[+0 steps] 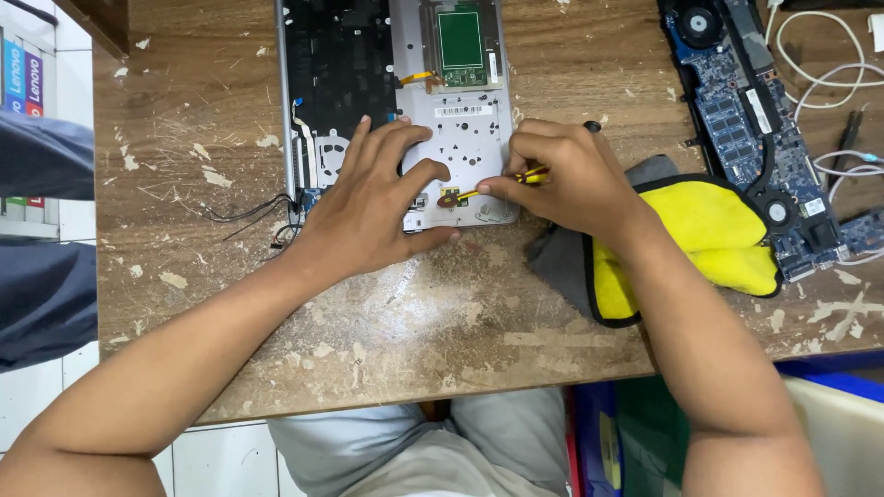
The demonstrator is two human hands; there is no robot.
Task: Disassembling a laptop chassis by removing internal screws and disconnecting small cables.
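An opened silver laptop shell point(460, 138) lies inside-up on the worn wooden table point(405, 322), with a black keyboard backing and a green trackpad board point(459, 41). My left hand point(373, 207) presses flat on the shell's near edge, fingers spread. My right hand point(562, 175) grips a small yellow-handled screwdriver point(488, 189), its tip down on the shell's lower part near my left thumb.
A yellow and grey cloth point(691, 239) lies under my right wrist. A blue motherboard point(755, 120) with fans sits at the right, white cables point(829, 64) beyond it. Thin black wires point(249, 216) trail left of the shell. Another person's grey sleeve point(41, 230) is at the left edge.
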